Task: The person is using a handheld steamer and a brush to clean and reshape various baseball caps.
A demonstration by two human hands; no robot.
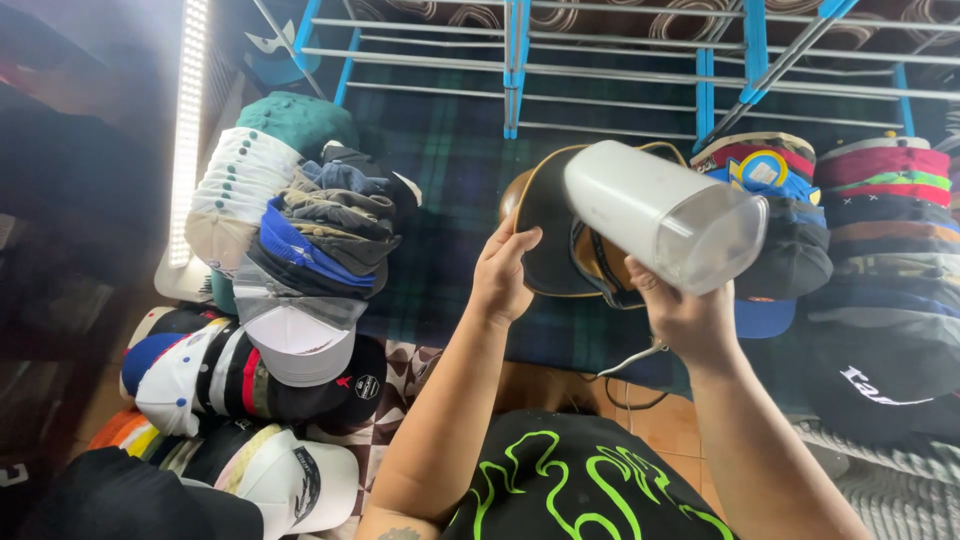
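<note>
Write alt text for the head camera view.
A person's left hand holds a black cap while the right hand holds a white handheld appliance against it. Stacks of caps flank them, below a blue drying rack.

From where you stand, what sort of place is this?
Probably a home corner used for cleaning or sorting caps: stacked caps on both sides, a blue drying rack above, and a white handheld appliance aimed at a dark cap.

It looks like a room in a home used to sort caps: many stacked caps (300, 250) lie on a tiled floor (670, 415) and plaid blanket (450, 190), beside a folding drying rack (620, 60).
</note>
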